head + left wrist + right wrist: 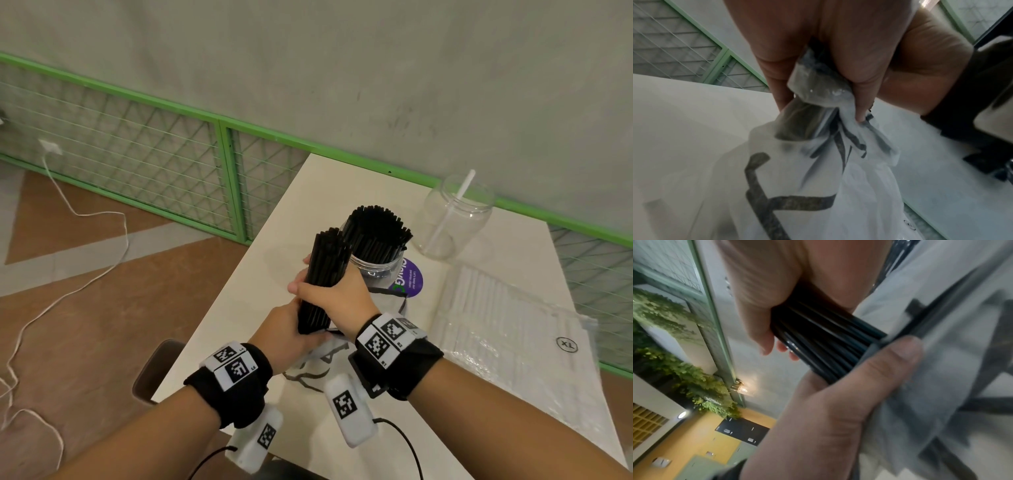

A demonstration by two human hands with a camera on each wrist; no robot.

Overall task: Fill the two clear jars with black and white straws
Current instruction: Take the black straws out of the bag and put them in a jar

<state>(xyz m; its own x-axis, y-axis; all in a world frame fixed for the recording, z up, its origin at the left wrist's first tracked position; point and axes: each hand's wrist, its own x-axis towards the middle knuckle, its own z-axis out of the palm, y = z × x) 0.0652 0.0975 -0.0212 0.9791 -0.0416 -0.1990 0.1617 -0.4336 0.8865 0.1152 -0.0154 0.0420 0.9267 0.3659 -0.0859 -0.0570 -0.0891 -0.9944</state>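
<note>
My right hand (pixel 329 291) grips a thick bundle of black straws (pixel 325 274) upright over the white table (pixel 308 192). Below it my left hand (pixel 291 329) holds the bundle's lower end and pinches the printed plastic bag (pixel 797 178) that hangs from it. In the right wrist view the black straws (pixel 818 340) stick out of the bag (pixel 941 386). Just behind stands a clear jar (pixel 376 267) packed with black straws. Farther right, a second clear jar (pixel 455 216) holds one white straw. A plastic pack of white straws (pixel 496 308) lies at the right.
A purple round sticker (pixel 411 279) lies beside the filled jar. A green-framed wire fence (pixel 137 144) runs along the wall behind the table. A white cable (pixel 68 205) trails over the floor at the left. A dark chair seat (pixel 154 370) sits at the table's left edge.
</note>
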